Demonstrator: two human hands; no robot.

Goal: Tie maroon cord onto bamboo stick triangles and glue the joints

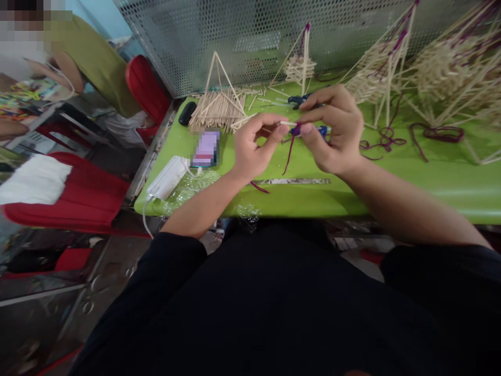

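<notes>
While the left hand (256,143) pinches one end of a thin stick (287,124), the right hand (332,130) is closed on the stick's other end and a purple cord (290,149), above the green bench (391,177), near the far stick pile (217,107).

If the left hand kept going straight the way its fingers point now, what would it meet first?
The left hand points right, toward the right hand. It would likely meet first the right hand's fingertips, where both pinch a thin stick wound with purple string. Almost no gap shows between them, though depth is unclear.
</notes>
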